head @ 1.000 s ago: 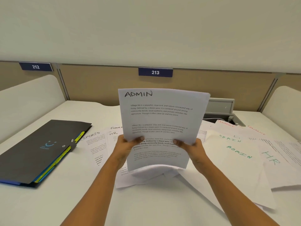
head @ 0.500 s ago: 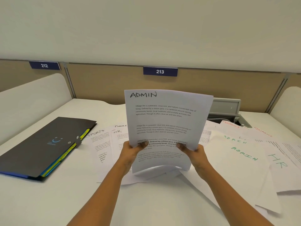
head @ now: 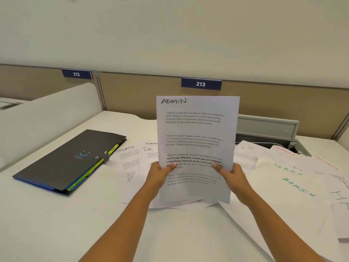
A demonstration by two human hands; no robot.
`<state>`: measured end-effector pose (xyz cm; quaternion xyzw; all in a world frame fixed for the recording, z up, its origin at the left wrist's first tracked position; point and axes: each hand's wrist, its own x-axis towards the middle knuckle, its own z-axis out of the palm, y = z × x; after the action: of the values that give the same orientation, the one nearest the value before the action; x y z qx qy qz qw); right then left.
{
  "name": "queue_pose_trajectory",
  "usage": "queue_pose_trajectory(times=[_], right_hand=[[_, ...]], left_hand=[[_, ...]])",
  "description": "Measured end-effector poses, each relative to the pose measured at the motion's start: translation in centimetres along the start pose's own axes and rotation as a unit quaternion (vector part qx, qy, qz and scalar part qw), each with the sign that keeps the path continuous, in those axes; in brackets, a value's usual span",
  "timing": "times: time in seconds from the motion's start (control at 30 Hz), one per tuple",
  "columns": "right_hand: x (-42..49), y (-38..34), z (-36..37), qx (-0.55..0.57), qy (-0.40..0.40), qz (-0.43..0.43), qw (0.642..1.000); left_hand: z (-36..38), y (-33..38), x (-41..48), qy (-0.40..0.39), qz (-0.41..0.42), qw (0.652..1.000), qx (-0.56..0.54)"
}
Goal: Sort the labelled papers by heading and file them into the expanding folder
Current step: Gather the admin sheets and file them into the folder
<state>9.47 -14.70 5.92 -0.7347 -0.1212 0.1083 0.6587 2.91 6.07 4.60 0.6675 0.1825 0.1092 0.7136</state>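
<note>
Both hands, left hand (head: 160,175) & right hand (head: 231,176), pinch the ADMIN sheets (head: 196,140) upright at frame centre, prob. several thin floppy pages, best gripped low by both edges; expanding folder (head: 64,161) lies closed at left.

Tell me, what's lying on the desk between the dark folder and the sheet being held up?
In the head view, papers headed SPORTS and HR lie flat between the folder and the ADMIN sheet.

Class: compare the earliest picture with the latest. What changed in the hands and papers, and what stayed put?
The ADMIN stack straightened upright, held throughout by the left hand and right hand. Nothing was let go. The expanding folder and the spread papers kept their places on the desk.
</note>
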Motion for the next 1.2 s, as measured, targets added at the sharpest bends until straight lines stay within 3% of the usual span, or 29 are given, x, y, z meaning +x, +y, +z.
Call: queue_pose_trajectory(times=[0.17, 0.57, 0.7, 0.83, 1.03, 1.2], right_hand=[[0.0, 0.1, 1.2, -0.001, -0.024, 0.024, 0.999], [1.4, -0.1, 7.5, 0.031, -0.057, 0.058, 0.996], [2.0, 0.1, 10.9, 0.047, -0.060, 0.067, 0.995], [3.0, 0.7, 14.3, 0.061, -0.047, 0.079, 0.994], [4.6, 1.7, 18.0, 0.063, -0.023, 0.084, 0.994], [5.3, 2.2, 20.3, 0.060, -0.019, 0.086, 0.994]], left_hand=[[-2.0, 0.5, -0.7, 0.021, -0.021, 0.999, 0.036], [-10.9, 0.0, -0.9, 0.217, -0.074, 0.972, 0.057], [-16.2, 0.2, 0.0, 0.271, -0.037, 0.951, 0.143], [-21.6, 0.1, 1.4, 0.320, 0.014, 0.908, 0.269], [-26.5, -1.0, 4.2, 0.249, -0.014, 0.849, 0.465], [-27.8, -3.2, 6.8, 0.165, -0.070, 0.762, 0.622]])
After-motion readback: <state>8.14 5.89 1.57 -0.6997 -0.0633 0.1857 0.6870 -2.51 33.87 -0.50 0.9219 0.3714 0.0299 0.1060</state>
